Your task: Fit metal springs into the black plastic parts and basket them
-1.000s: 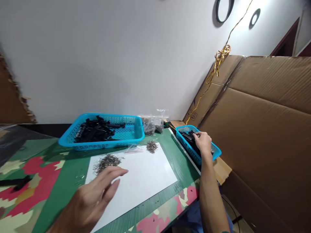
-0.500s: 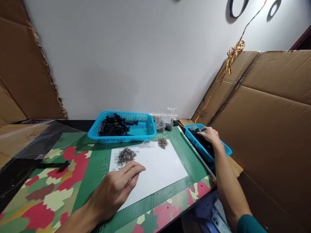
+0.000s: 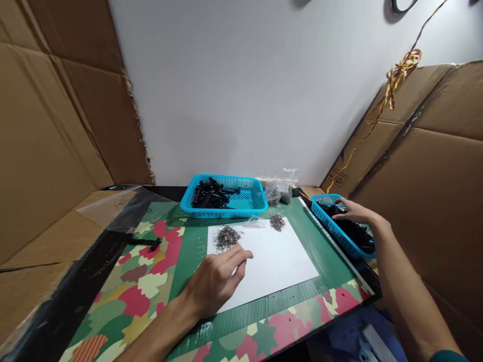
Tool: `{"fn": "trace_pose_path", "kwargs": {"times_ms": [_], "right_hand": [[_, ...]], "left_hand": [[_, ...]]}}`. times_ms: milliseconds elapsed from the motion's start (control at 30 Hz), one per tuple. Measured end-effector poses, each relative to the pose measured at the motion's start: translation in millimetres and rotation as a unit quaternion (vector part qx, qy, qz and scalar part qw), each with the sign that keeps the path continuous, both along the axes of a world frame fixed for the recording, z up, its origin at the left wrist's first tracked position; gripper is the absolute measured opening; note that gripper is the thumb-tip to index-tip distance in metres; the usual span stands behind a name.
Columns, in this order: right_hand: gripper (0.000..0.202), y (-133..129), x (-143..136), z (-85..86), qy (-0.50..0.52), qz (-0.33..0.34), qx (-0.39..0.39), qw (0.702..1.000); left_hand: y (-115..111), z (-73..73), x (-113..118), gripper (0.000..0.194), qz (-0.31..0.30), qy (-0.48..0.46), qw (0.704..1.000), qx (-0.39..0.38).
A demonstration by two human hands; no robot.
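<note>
My left hand [image 3: 222, 274] hangs over the left part of a white sheet [image 3: 279, 261], its fingers bent together; whether it pinches anything small is hidden. Just beyond it lies a pile of small metal pieces [image 3: 227, 237]. A smaller metal pile [image 3: 277, 221] sits at the sheet's far edge. At the right, my right hand [image 3: 351, 210] reaches into a narrow blue basket [image 3: 334, 232] of black parts [image 3: 356, 231], its thumb and fingers around a black part. A wider blue basket [image 3: 226, 213] behind the sheet holds more black parts [image 3: 211, 195].
Clear bags of small pieces [image 3: 279, 193] stand beside the wide basket. One black part [image 3: 151, 243] lies on the patterned mat [image 3: 139, 296] at left. Cardboard walls [image 3: 433, 176] rise at both sides, and a flat plastic bag [image 3: 116, 206] lies at the far left.
The view has swung left, so the scene sits further right. My right hand is still in the narrow basket, its fingers now curled at a black part. My left hand holds nearly the same pose.
</note>
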State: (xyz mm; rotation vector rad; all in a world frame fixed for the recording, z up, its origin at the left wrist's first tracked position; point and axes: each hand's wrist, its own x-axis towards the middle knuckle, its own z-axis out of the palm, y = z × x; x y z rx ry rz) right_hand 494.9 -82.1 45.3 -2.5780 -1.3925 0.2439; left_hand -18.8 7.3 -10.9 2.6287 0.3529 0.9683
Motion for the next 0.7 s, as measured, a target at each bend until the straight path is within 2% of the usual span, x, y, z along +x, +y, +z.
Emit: {"fn": "trace_pose_path", "kwargs": {"times_ms": [100, 233, 300, 367, 433, 533, 633, 700], "right_hand": [[0.052, 0.7, -1.6, 1.6, 0.014, 0.003, 0.006, 1.000], [0.040, 4.3, -3.8, 12.8, 0.012, 0.002, 0.015, 1.000], [0.029, 11.6, -11.8, 20.6, 0.000, 0.015, 0.037, 0.999], [0.026, 24.2, -31.1, 27.7, -0.007, 0.052, 0.072, 0.996], [0.032, 40.6, -64.1, 32.1, 0.002, 0.116, 0.111, 0.987], [0.044, 68.6, -132.8, 30.5, 0.059, 0.274, 0.168, 0.945], [0.042, 102.1, -202.3, 20.7, 0.137, 0.378, 0.159, 0.902], [0.039, 129.9, -238.7, 11.8, 0.136, 0.397, 0.121, 0.900]], "left_hand": [[-2.4, 2.8, -0.7, 0.028, 0.003, 0.010, 1.000, 0.010], [-3.4, 2.4, -1.4, 0.026, 0.018, 0.004, 1.000, 0.010], [-4.0, -0.3, -1.5, 0.026, 0.029, 0.007, 1.000, 0.007], [-5.2, -4.0, -1.8, 0.026, 0.040, 0.010, 0.999, 0.002], [-6.5, -7.2, -2.7, 0.026, 0.058, 0.010, 0.998, -0.007], [-7.3, -7.6, -5.7, 0.026, 0.116, 0.010, 0.993, -0.031], [-6.9, -2.6, -9.6, 0.027, 0.174, 0.011, 0.983, -0.053], [-6.9, 0.4, -11.8, 0.027, 0.197, 0.011, 0.978, -0.068]]}}
